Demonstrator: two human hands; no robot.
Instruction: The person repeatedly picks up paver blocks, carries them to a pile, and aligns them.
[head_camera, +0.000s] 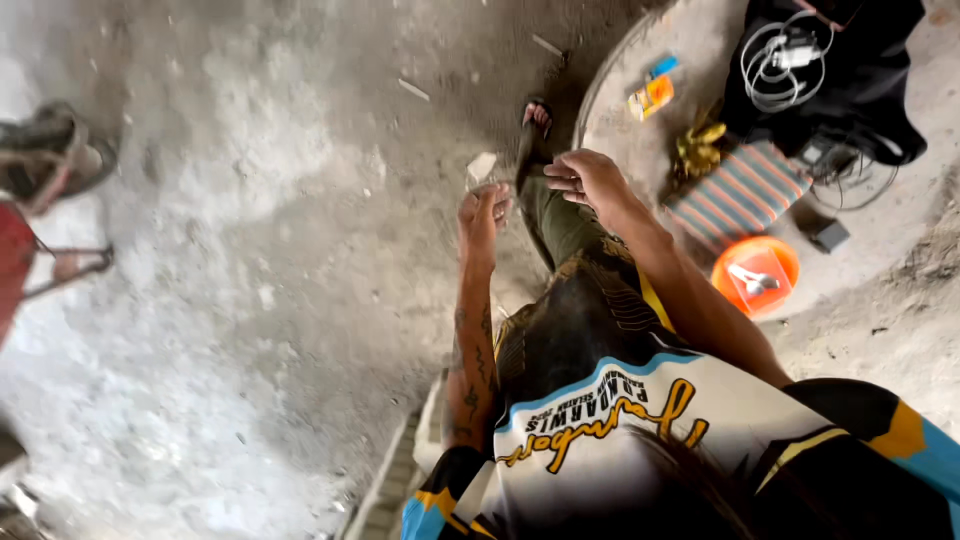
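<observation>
My left hand (484, 212), on a tattooed forearm, is raised above the grey concrete floor with its fingers curled in; I see nothing in it. My right hand (590, 179) hovers just to its right, fingers stretched out together toward the left hand and holding nothing. The two hands are a short gap apart, over my leg in olive trousers (556, 225). My foot in a sandal (537, 116) rests on the floor beyond them. A small pale scrap (481, 166) lies on the floor just past the left hand.
On a round concrete slab (640, 150) at the right lie an orange bowl (757, 275), a striped cloth (740, 190), yellow bananas (698, 150), small orange and blue packs (653, 90) and a black bag with a white cable (790, 60). A red object (15, 265) is at the far left.
</observation>
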